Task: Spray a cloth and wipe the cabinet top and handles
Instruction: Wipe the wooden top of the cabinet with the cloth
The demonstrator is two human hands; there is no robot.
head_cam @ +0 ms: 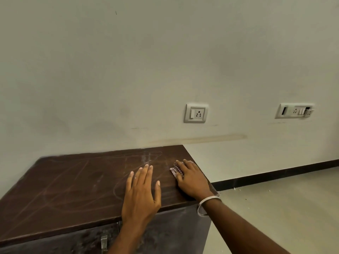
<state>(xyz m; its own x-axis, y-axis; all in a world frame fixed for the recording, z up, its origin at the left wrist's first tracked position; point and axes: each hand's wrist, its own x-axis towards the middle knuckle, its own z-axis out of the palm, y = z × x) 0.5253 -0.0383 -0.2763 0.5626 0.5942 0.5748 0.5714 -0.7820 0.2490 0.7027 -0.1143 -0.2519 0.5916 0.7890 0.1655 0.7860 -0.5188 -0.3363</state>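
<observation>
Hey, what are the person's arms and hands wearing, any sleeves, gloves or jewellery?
Both forearms are bare as far as the frame shows, with no sleeves in view, and no gloves on either hand. The right wrist carries a thin, pale metallic bangle. The left hand shows no rings or watch.

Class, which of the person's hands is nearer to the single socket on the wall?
The right hand: it presses the cloth almost directly below the socket. The left hand lies flat farther left.
</observation>
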